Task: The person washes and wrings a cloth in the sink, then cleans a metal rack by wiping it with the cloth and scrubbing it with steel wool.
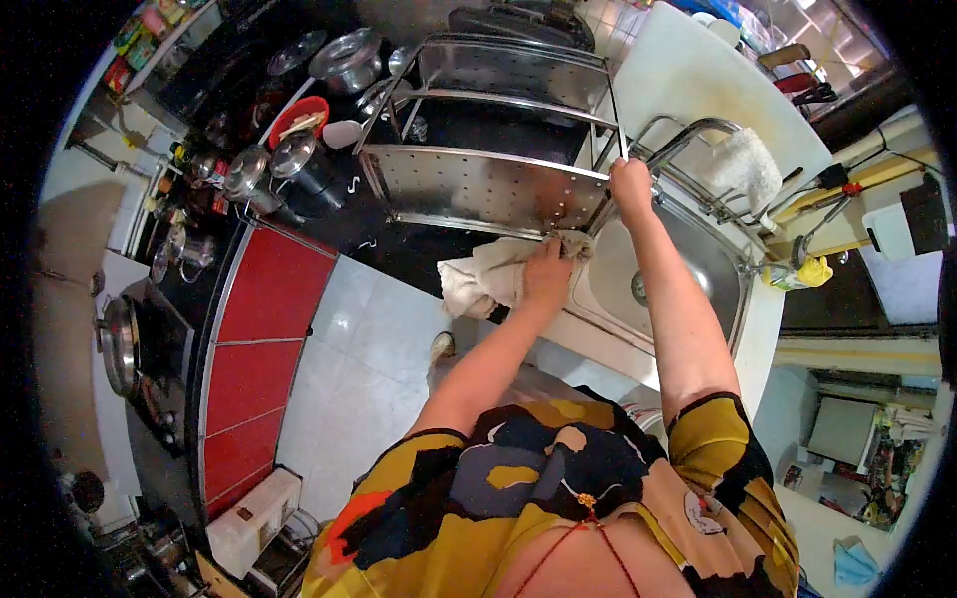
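Right arm reaching long, right hand with fingers curled tight round the corner of the metal rack beside the sink; left arm lower, left hand with fingers bunching the cloth at the rack's near edge.

No text, label, brand, number or sign can be read — the colourful packets, far up and left of the left grip, are too small and blurred

The cloth is cream, the rack dotted silver, the cabinet doors red.
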The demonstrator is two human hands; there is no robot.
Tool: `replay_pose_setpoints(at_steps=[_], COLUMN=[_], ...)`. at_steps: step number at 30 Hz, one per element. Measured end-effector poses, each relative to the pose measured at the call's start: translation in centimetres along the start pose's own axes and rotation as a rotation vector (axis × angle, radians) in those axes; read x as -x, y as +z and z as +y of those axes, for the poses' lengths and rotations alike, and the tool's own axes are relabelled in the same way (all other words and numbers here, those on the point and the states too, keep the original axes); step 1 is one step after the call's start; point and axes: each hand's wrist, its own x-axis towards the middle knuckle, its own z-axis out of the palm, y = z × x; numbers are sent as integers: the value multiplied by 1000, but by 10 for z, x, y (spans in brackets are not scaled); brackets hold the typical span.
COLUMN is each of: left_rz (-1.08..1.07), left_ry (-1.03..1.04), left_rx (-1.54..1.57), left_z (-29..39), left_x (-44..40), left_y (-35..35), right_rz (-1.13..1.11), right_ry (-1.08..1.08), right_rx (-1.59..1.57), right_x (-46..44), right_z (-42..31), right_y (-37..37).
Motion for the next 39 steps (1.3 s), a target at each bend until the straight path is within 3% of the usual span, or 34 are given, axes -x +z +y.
replay_pose_setpoints(at_steps=[4,6,8,10,13,15,16,19,23,24,27,29,30,32,33,35,39], left_rz=[-101,-139,-39,-64,59,440,371,181,72,89,-16,209,204,341,344,260,29], left_ry=[-58,-182,-372,-536,-746,-758,-928,-994,-658,-506,-457,-177,-176,217,220,456,477], left_rx=[-22,-27,91,-7,46,100,223,91,-15,72,407,413,414,325,326,125,-42], left_z=[-35,-65,-94,-114,-141,-161,-162,-155,-107,-93,-50,-29,-20,-9,-7,-3,-8], left_x=[3,9,16,20,7,5,-2,-11,-1,5,-2,-19,-31,-58,-67,-79,-63], left_y=[-25,-36,-49,-72,-87,-69,-78,-69,-35,-24,-28,-51,-61,-75,-81,-87,-58], right_rz=[-35,-38,-72,-25,-79,-51,-96,-60,-29,-47,-109,-5,-6,-95,-92,-116,-83], right_ry=[18,28,26,-4,29,36,11,27,50,65,48,28,33,93,92,61,84], right_rx=[8,2,6,-7,7,-23,39,10,-21,-22,-18,-82,-81,-41,-41,-48,-61], right_x=[-1,-3,-4,-2,-5,-4,-5,-2,-1,0,-2,-1,0,-1,-1,-1,-5], right_z=[-2,-2,0,-1,-5,-7,-8,-11,-14,-16,-17,-14,-14,-17,-18,-17,-15], right_y=[-2,-2,-1,2,0,3,-1,0,6,4,1,7,6,3,2,0,4])
